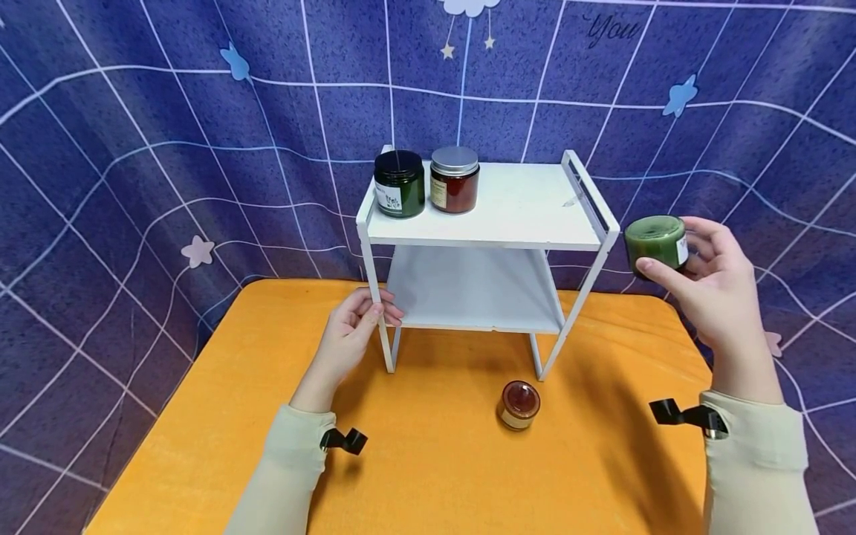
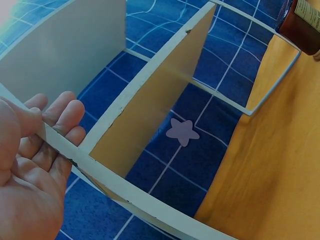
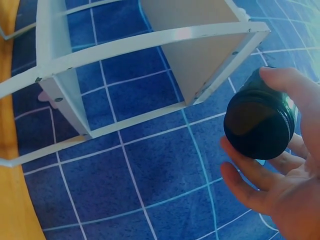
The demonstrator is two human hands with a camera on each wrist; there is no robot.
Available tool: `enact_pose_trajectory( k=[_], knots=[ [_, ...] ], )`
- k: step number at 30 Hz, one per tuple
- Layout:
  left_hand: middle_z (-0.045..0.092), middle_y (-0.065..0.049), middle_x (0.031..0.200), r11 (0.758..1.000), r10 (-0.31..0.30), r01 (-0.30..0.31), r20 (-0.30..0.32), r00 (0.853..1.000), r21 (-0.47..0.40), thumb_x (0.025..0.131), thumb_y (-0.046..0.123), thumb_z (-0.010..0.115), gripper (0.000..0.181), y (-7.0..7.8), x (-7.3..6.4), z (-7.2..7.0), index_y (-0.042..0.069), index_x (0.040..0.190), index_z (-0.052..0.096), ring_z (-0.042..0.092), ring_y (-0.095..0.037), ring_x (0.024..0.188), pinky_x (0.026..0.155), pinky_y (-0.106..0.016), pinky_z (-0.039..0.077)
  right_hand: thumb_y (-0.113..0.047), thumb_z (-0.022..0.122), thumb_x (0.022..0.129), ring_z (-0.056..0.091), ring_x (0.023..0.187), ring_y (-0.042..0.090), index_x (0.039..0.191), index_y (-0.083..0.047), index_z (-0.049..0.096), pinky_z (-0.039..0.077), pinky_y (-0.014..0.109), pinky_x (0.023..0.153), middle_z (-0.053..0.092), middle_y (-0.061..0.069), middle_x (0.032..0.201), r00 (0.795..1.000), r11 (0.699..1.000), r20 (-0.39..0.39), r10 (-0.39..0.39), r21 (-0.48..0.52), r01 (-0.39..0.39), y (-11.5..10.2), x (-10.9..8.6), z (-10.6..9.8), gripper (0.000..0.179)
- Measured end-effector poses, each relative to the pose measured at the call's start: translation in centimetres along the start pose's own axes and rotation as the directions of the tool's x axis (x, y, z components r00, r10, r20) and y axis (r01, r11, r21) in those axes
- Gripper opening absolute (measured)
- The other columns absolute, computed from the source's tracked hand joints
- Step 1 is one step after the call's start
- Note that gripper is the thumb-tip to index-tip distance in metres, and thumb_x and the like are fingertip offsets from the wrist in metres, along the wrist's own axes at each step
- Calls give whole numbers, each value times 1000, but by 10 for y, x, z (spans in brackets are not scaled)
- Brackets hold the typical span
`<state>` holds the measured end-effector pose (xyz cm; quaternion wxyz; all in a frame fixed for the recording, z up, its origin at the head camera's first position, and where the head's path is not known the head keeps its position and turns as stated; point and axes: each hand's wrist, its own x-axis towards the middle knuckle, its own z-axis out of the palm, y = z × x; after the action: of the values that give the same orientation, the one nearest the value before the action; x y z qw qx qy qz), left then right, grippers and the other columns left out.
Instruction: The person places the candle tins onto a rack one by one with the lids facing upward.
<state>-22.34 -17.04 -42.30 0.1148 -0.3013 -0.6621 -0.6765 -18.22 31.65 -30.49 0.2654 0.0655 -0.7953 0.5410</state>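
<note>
My right hand (image 1: 725, 286) holds a green glass jar (image 1: 650, 241) off the shelf's right side, thumb on one side and fingers on the other. Its green base faces up in the head view, while the right wrist view shows its black lid (image 3: 257, 129). With thumb and fingers, my left hand (image 1: 349, 327) grips the left front leg of a white two-tier shelf (image 1: 521, 204). On the top tier, a green jar with a black lid (image 1: 399, 186) stands at the left, beside an amber jar with a silver lid (image 1: 456, 182).
A small amber jar (image 1: 519, 405) sits on the orange tabletop (image 1: 428, 461) in front of the shelf, its reddish round end upward. Behind the shelf hangs a blue curtain (image 1: 267, 186) with white lines and stars. The lower tier (image 1: 475, 290) slopes in view under the top one.
</note>
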Motion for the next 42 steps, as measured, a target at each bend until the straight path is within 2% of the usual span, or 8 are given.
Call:
enact_pose_trajectory(
  k=[6,11,13,21,29,35,38,42],
  knots=[
    [75,-31,103,1000,12,-11,5,1000,-8,114,-4,47,21,-2,0,-1,-15,127,60,78,-15,90,94,-31,63,14,82,87,72,109,4,152,-14,54,56,10,87,71,-6,130,1000,996,-17,-9,93,11,-5,1,1,76],
    [74,-34,104,1000,7,-6,8,1000,-15,114,-3,47,22,-1,0,0,-15,127,60,79,-16,90,95,-32,63,24,82,80,72,108,10,152,-12,49,57,11,86,74,1,119,999,960,-41,-2,280,13,-7,4,-1,87],
    [73,-35,104,1000,2,-2,8,1000,-16,115,-3,47,22,-1,0,0,-15,128,60,78,-16,91,95,-32,63,26,82,78,72,105,12,150,-11,51,58,12,84,75,2,118,998,948,-57,-1,317,19,-7,5,-2,87],
    [73,-35,104,1000,-1,1,7,1000,-15,115,-3,47,22,-1,0,0,-16,127,59,78,-15,91,95,-31,63,23,86,75,73,98,11,138,-10,64,58,11,81,77,2,118,992,961,-128,21,276,15,-7,7,-5,75],
    [73,-35,105,1000,-7,7,4,1000,-9,115,-3,47,22,0,-1,0,-15,128,60,79,-16,91,96,-32,63,16,89,79,71,100,13,136,-9,68,58,11,81,77,1,120,983,967,-177,53,256,-7,-12,8,-5,66],
    [75,-32,105,1000,-9,9,4,1000,4,115,-2,47,22,-1,-1,-1,-13,128,60,79,-17,92,97,-32,62,11,90,80,69,100,13,138,-12,68,56,11,82,77,-3,117,979,993,-202,34,117,-11,-16,9,-5,66],
    [75,-31,106,1000,-10,10,4,1000,8,115,-2,47,22,-1,-1,-1,-14,128,60,78,-17,92,98,-32,62,14,89,79,69,99,15,137,-10,69,56,12,84,78,-1,113,978,986,-204,35,170,0,-15,10,-3,66],
    [75,-32,106,1000,-17,17,3,1000,6,115,-1,47,22,-1,-1,-1,-14,128,60,78,-16,92,98,-31,62,21,87,76,72,94,17,134,-6,68,59,13,82,80,5,106,978,950,-203,41,312,25,-15,11,-1,67]
  ],
)
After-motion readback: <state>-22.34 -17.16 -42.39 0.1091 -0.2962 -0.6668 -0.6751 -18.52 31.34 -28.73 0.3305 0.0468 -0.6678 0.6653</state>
